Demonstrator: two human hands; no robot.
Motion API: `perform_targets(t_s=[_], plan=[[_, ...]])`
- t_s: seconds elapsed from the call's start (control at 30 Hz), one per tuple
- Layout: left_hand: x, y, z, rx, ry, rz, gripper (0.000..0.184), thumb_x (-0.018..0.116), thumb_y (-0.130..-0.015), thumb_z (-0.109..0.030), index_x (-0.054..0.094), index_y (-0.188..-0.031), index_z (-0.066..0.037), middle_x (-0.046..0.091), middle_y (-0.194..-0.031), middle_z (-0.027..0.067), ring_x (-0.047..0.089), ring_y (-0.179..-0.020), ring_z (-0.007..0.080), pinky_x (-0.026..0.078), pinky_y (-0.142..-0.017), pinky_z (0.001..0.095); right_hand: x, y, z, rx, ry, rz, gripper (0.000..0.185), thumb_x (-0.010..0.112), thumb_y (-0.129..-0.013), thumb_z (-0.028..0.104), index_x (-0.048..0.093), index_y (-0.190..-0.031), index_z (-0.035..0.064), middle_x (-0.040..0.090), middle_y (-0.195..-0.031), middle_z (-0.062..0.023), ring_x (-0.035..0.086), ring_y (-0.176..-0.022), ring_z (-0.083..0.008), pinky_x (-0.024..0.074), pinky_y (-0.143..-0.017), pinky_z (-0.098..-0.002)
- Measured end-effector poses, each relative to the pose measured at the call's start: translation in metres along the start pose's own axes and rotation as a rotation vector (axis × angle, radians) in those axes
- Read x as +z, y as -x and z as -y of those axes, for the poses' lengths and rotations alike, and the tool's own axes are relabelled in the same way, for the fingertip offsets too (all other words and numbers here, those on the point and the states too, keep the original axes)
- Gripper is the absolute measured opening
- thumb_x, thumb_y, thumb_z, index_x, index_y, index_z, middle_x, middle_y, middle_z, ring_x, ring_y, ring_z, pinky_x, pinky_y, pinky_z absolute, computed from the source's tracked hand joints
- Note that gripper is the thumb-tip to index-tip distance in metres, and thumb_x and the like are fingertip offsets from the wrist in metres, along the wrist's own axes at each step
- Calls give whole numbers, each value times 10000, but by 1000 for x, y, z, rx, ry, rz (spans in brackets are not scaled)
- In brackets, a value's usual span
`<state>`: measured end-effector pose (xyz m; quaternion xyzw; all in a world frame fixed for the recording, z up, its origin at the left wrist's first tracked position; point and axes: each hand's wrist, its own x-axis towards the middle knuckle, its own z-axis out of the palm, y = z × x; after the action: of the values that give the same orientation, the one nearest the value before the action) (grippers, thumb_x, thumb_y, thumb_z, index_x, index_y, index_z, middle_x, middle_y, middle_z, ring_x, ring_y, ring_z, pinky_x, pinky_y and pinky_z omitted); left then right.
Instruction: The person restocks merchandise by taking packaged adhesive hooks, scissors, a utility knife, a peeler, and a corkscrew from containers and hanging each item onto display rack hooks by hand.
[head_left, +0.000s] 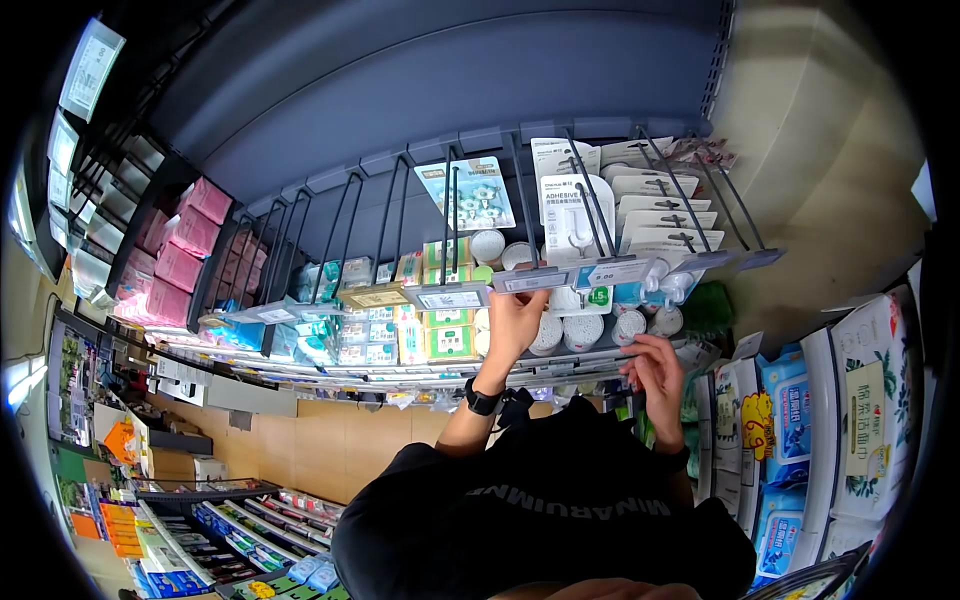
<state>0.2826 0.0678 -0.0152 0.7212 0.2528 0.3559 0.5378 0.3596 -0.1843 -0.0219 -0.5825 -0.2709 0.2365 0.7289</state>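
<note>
My left hand (517,322) touches a price tag (527,278), grip unclear; probably light, stiff, best pinched edgewise. My right hand (655,372) hovers loosely half-curled.

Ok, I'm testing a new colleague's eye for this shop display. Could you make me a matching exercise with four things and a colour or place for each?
Column one:
1. Left hand
2. Wristwatch
3. Card printed "ADHESIVE"
4. Pink packs

Column two:
A. Mainly white
B. On a shelf toward the left of the view
C. Fingers up at a grey label holder
D. Black

Right pairs: 1-C, 2-D, 3-A, 4-B.
</note>
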Motion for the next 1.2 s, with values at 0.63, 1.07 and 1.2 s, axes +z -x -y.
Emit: perform_targets(t_s=[0.63, 1.07, 1.2], plan=[[14, -53, 19, 173, 29, -11, 181, 678, -927, -95, 652, -1091, -22, 712, -851, 53, 617, -716, 87, 495, -640, 253, 4, 20, 2, -25, 10, -32, 279, 520, -1008, 67, 521, -1273, -17, 675, -1079, -113, 612, -787, -98, 455, -647, -203], [-31, 42, 22, 61, -98, 103, 228, 621, -976, -107, 619, -1178, -1, 722, -1071, 94, 697, -949, 167, 540, -804, 282, 32, 53, 1, -12, 2, 133, 305, 537, -1002, 71, 511, -1292, -20, 678, -1103, -124, 629, -855, -126, 471, -727, -241], [-66, 109, -1, -89, 43, 195, 240, 589, -993, -74, 602, -1217, 12, 715, -1107, 67, 670, -995, 131, 519, -798, 250, 59, 69, 5, 4, 19, 212, 327, 544, -998, 76, 501, -1308, -19, 677, -1112, -121, 630, -870, -124, 470, -740, -238]])
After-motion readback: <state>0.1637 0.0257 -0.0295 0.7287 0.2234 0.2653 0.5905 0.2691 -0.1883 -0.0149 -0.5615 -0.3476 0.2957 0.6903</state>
